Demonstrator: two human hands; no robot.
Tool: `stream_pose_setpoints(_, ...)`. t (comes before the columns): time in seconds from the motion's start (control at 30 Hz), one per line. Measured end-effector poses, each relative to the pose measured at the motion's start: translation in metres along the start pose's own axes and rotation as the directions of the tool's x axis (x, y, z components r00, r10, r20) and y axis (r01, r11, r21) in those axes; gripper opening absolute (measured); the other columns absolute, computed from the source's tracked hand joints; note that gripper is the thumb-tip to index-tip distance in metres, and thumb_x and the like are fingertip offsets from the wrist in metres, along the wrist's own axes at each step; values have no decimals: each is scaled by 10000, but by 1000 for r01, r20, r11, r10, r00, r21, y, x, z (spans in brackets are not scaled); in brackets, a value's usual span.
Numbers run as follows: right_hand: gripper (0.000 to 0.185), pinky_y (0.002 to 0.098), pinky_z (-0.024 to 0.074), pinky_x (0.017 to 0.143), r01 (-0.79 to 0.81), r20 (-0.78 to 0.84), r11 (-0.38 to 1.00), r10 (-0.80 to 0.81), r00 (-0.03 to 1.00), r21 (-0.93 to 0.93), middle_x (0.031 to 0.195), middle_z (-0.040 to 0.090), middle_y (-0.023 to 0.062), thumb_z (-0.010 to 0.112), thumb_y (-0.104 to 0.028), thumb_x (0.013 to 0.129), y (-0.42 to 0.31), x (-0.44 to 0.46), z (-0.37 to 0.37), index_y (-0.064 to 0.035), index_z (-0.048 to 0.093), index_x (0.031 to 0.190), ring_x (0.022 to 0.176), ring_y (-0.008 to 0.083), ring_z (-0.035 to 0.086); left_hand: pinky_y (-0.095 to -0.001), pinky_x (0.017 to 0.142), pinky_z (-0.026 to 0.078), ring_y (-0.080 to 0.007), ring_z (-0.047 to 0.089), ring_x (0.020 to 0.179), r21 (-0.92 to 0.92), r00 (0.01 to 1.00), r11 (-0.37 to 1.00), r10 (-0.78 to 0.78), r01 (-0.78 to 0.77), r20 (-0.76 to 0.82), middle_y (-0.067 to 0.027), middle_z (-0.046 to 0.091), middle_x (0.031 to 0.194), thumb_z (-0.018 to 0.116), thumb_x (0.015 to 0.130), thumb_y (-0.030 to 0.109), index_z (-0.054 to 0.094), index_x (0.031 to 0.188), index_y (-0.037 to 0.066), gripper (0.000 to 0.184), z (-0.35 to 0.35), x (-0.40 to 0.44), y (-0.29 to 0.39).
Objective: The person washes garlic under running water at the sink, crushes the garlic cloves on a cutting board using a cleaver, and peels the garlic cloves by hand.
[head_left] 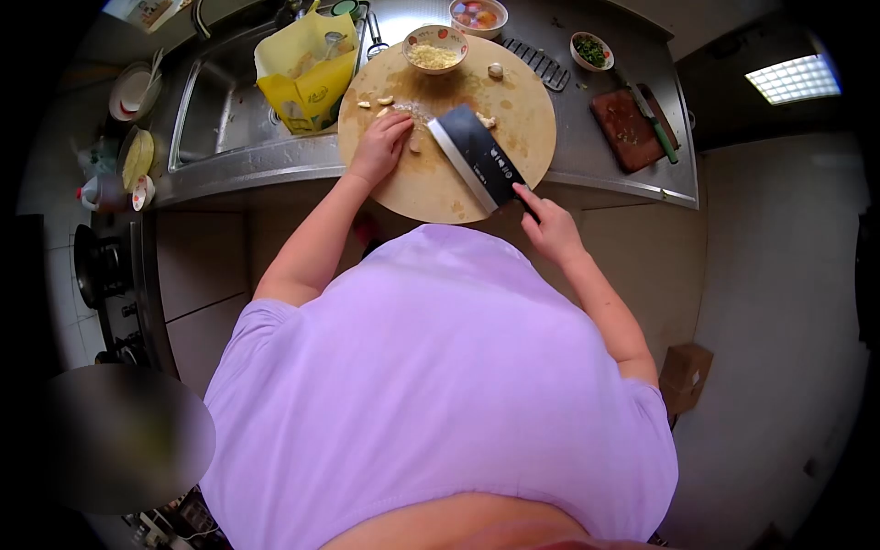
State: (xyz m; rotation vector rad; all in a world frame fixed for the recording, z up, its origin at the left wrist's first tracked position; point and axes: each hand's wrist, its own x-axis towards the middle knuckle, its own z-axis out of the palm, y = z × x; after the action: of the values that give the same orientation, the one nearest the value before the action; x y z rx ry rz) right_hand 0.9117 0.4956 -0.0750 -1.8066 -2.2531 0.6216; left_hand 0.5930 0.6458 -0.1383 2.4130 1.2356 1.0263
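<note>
My right hand (553,231) is wrapped round the handle of a cleaver (478,158). Its broad dark blade lies slanted low over the round wooden chopping board (522,115). At the board's left side, my left hand (380,148) rests with its fingers curled and pressed together. Whatever is under those fingertips is too small to make out. Beside them lies a garlic clove (414,145), with wet chopped bits around it. More garlic cloves (385,100) lie farther up, and some garlic pieces (486,120) show past the blade. A garlic bulb (496,71) sits near the far edge.
A bowl of chopped garlic (434,50) stands on the board's far edge. To the left are a yellow bag (316,87) and the sink (197,151). Rightward are a black rack (536,64), a bowl of chopped greens (591,52) and a brown board (623,133) with a green-handled knife (662,137).
</note>
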Motion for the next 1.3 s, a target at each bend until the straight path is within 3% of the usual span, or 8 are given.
stream_pose_setpoints(0.13, 518, 404, 494, 675, 221, -339, 913, -99, 936, 343, 764, 554, 145, 530, -153, 819, -13, -2, -5, -225, 452, 1325, 721, 329, 579, -374, 928, 430, -309, 543, 1054, 27, 1000, 999, -18, 18, -2, -126, 604, 1092, 584, 815, 48, 623, 1028, 21, 219, 0, -2, 2)
stream_pose_setpoints(0.37, 510, 444, 483, 667, -107, 45, 993, 110, 993, -53, 741, 547, 156, 527, -189, 813, -5, 3, 7, -281, 461, 1311, 712, 347, 581, -386, 940, 418, -313, 522, 1070, 80, 1000, 997, 15, -13, -22, -127, 593, 1082, 587, 802, 58, 627, 978, 35, 182, 0, 0, 2)
stream_pose_setpoints(0.5, 540, 406, 488, 678, 78, -144, 958, -39, 989, 276, 811, 592, 145, 505, -138, 813, 8, 4, 14, -235, 437, 1339, 738, 312, 605, -389, 973, 378, -292, 498, 1107, 160, 998, 986, 57, -52, -25, -105, 599, 1062, 590, 803, 86, 637, 968, 70, 173, -11, 5, 16)
stream_pose_setpoints(0.67, 517, 264, 464, 535, -203, 66, 541, 262, 963, 816, 680, 555, 24, 489, -97, 834, -6, -11, -10, -167, 447, 1345, 527, 92, 527, -375, 988, 300, -242, 496, 1052, 240, 961, 953, 125, -186, 245, -36, 615, 966, 615, 763, 141, 643, 976, 124, 215, -17, 4, 35)
stream_pose_setpoints(0.83, 520, 265, 455, 509, -161, 48, 695, 179, 983, 701, 684, 548, 26, 480, -88, 844, -2, -7, -5, -176, 432, 1355, 499, 107, 511, -389, 911, 349, -256, 504, 996, 47, 998, 999, -8, 5, 64, -41, 620, 883, 599, 721, 68, 632, 974, 109, 258, 0, 15, 49)
stream_pose_setpoints(1.0, 516, 394, 491, 619, 95, -228, 957, -32, 973, 273, 816, 580, 140, 528, -138, 823, -33, -6, 4, -237, 456, 1325, 690, 325, 590, -374, 905, 367, -286, 496, 981, -44, 954, 958, -288, 285, -84, -83, 612, 932, 535, 720, -1, 615, 986, 80, 290, -15, 6, 16)
stream_pose_setpoints(1.13, 517, 423, 488, 623, -22, 67, 997, 28, 997, -77, 733, 522, 152, 529, -175, 822, -33, -4, 12, -267, 447, 1324, 668, 339, 576, -383, 884, 375, -299, 486, 977, 129, 959, 967, -191, 220, -209, -99, 588, 952, 516, 682, -30, 604, 1006, 73, 351, -20, -5, -4)
stream_pose_setpoints(1.3, 537, 447, 480, 630, 67, -58, 992, -62, 996, 104, 727, 517, 155, 535, -168, 818, -22, 1, 11, -267, 432, 1336, 659, 345, 571, -408, 899, 379, -327, 483, 991, 116, 952, 966, -202, 233, -231, -141, 555, 1016, 494, 690, -42, 591, 1021, 59, 360, -22, -11, -19)
